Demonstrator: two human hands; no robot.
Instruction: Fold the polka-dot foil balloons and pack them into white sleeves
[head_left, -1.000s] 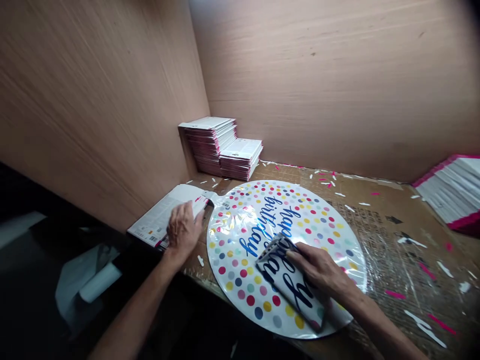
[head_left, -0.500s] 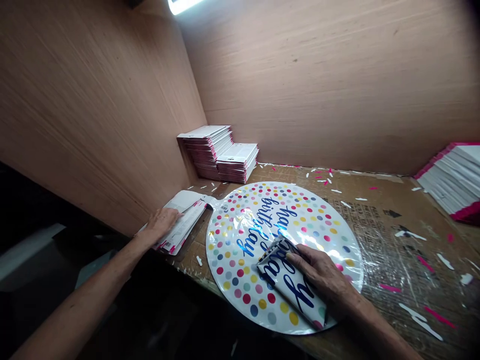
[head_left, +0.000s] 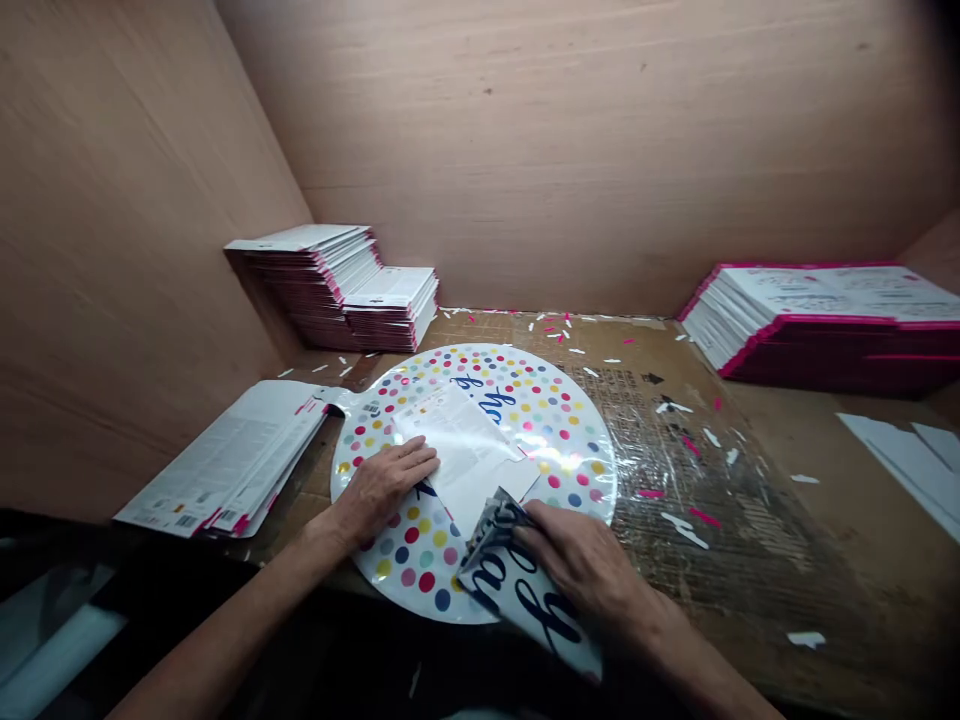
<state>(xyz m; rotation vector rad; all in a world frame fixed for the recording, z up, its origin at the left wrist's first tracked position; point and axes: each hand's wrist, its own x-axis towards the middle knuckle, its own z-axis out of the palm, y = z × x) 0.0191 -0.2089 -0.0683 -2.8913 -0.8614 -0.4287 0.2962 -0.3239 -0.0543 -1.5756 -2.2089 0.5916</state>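
Observation:
A white printed card sleeve (head_left: 465,455) is over a round clear-wrapped balloon (head_left: 420,580) with coloured dots and dark blue lettering. My left hand (head_left: 386,487) is at the sleeve's left edge, its fingers together over it and the thumb hidden. In my right hand (head_left: 581,555) is a folded foil balloon (head_left: 517,580) with the same blue lettering, pinched near its upper edge. Its upper left end is close against the sleeve's lower edge; whether it goes inside cannot be made out. Left of the round balloon lies a fanned pile of white sleeves (head_left: 240,450).
Stacked sleeves with pink edges (head_left: 300,285) stand in the back left corner. A larger pink-edged stack (head_left: 825,320) is at the back right. White and pink paper scraps (head_left: 682,530) litter the cardboard-covered bench (head_left: 750,590). Wooden panels (head_left: 525,150) enclose the back and left.
My left hand has moved right from the pile, bringing a card sleeve over the round balloon. The folded balloon in my right hand has come to the sleeve. The view has turned right.

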